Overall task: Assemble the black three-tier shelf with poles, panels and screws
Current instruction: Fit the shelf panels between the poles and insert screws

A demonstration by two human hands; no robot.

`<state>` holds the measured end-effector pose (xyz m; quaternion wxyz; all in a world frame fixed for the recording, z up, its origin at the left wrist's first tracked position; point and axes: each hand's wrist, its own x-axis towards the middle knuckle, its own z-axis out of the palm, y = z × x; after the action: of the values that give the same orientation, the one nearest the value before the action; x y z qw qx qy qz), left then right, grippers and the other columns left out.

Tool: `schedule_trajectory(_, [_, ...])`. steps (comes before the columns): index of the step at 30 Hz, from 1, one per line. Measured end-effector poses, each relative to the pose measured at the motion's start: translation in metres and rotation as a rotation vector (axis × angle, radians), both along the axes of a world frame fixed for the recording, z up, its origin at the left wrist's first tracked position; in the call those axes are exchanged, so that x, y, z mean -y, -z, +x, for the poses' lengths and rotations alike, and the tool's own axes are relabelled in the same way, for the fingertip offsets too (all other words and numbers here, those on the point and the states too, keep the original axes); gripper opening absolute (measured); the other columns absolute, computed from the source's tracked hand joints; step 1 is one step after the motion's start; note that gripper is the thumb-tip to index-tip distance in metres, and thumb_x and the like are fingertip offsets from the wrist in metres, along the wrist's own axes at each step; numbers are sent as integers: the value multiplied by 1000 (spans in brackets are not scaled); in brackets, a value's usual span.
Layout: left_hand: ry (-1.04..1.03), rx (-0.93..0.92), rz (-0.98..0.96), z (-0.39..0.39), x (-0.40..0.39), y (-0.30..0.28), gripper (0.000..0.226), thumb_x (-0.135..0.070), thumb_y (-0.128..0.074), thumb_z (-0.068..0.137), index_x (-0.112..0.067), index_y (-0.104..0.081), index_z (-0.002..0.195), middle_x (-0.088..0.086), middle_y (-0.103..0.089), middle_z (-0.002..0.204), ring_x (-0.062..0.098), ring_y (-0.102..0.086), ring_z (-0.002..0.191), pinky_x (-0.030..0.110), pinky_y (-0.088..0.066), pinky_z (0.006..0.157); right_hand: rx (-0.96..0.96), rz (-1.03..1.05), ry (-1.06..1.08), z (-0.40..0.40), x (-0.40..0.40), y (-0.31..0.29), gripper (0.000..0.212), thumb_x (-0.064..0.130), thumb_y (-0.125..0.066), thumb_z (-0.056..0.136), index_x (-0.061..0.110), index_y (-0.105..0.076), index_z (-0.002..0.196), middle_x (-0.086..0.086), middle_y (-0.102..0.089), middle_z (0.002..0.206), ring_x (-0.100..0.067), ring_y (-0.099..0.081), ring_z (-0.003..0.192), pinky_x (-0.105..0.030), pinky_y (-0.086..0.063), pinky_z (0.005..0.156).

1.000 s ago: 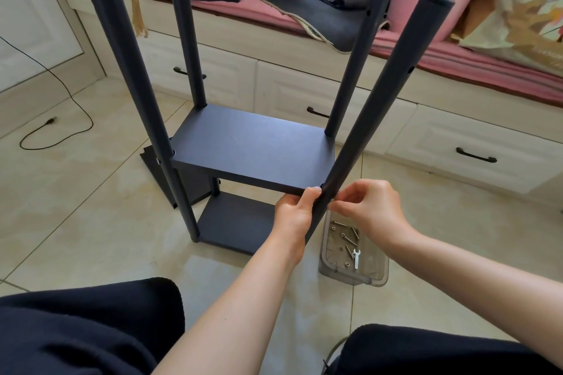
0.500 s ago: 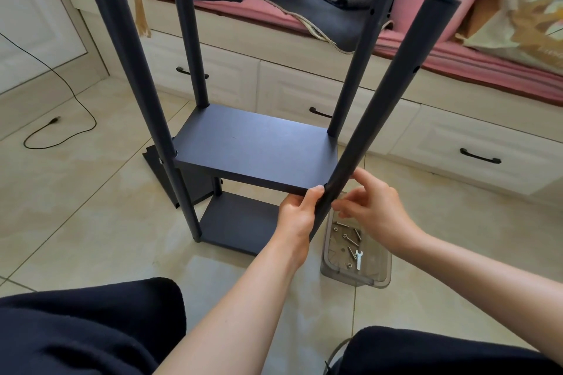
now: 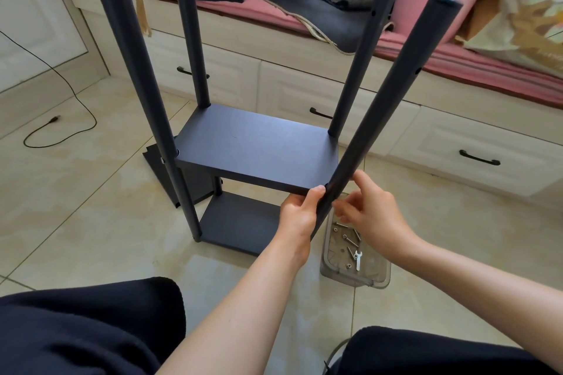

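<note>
Partly assembled black shelf on a tiled floor (image 3: 76,222): bottom panel (image 3: 240,222) and middle panel (image 3: 259,152) sit between four upright poles; a third panel (image 3: 158,167) lies behind on the floor. The left hand (image 3: 297,216) grips the near right corner of the middle panel where it meets the near right pole (image 3: 387,106), thumb on the panel's edge. The right hand (image 3: 370,216), fingers loosely curled, touches the pole at the joint; whether it pinches a screw cannot be told. Spare screws (image 3: 350,237) and a small wrench (image 3: 358,260) lie in a clear tray (image 3: 377,280). The panels appear stiff and light; the smooth poles probably slip, so hold is best taken at the corners.
</note>
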<state>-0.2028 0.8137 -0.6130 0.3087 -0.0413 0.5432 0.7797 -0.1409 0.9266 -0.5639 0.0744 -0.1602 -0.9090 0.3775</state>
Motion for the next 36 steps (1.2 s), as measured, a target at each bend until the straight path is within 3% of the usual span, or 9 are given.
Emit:
schedule_trajectory(9, [-14,10,-13,-2,-2,3,27,-36,-63,95,-13,-72,106,-4,-73,85,14,-66,86,30,-52,82,-31,38,-5,-3,-1,-5,46,6,-72,87,28,-55,124,2,-66,76,0,-61,68,-10,-47,59])
schedule_trajectory(17, [-10,-11,-38,-2,-1,3,26,-37,-63,96,-15,-71,106,-3,-74,87,16,-67,89,34,-53,87,-41,17,-18,-4,-2,-5,50,4,-73,85,35,-57,121,5,-66,69,-1,-63,67,-9,-47,59])
schedule_trajectory(23, [-7,-43,-47,-2,1,1,22,-36,-62,97,-16,-71,104,-4,-74,86,17,-68,90,38,-55,90,-40,-74,-10,-3,-3,-3,47,3,-74,84,39,-58,111,3,-70,71,-10,-68,66,-33,-60,69])
schedule_trajectory(27, [-11,-39,-50,0,1,-1,23,-34,-61,98,-15,-71,106,0,-74,91,19,-68,93,41,-54,94,-55,-66,-34,-7,-6,-4,54,3,-73,84,51,-54,100,6,-72,74,-9,-69,64,-31,-58,67])
schedule_trajectory(36, [-26,-71,-83,0,4,-4,23,-30,-63,97,-11,-71,109,9,-75,104,28,-69,102,45,-54,96,6,-5,-36,-11,-9,1,52,12,-73,87,54,-50,107,6,-66,78,-4,-62,61,-28,-55,60])
